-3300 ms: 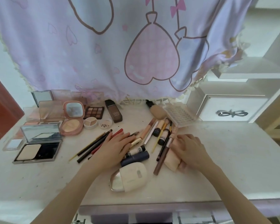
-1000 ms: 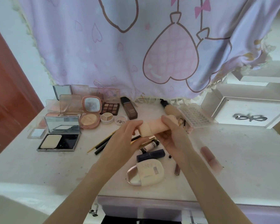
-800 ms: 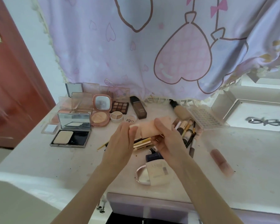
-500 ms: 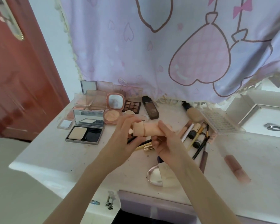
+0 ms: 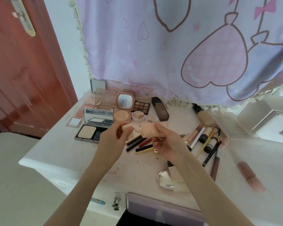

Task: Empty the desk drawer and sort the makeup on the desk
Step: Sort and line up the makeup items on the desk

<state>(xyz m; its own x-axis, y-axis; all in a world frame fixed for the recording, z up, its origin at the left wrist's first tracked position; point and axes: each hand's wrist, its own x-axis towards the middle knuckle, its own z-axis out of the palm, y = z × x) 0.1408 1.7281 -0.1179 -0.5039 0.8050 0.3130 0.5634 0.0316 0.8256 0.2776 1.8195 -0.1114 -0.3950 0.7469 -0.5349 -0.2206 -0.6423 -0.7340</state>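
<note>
With left fingers and thumb, pinched a small peach cap, left hand raised over the desk. With right fingers curled, gripped the peach tube in the right hand, bare neck turned to nine o'clock, just beside the cap and apart from it. Held both in the air above a bunch of pencils lying at six o'clock of the tube.

Had an open powder compact at nine o'clock of the left hand, its near corner hidden behind that hand. Had a round pink compact, an eyeshadow palette and a brown bottle in a row at twelve o'clock, under the hem of a lilac curtain. Had a beige bottle and a clear tray at two o'clock, a pink tube lying alone at four o'clock. Covered part of a white and silver case with the right forearm at five o'clock. Left the drawer pulled out at six o'clock, under the desk edge.

Half a second before, kept the cap seated on the tube with both hands on it; since then, pulled it off. Looked further left than before, taking in more of the red door at ten o'clock.
</note>
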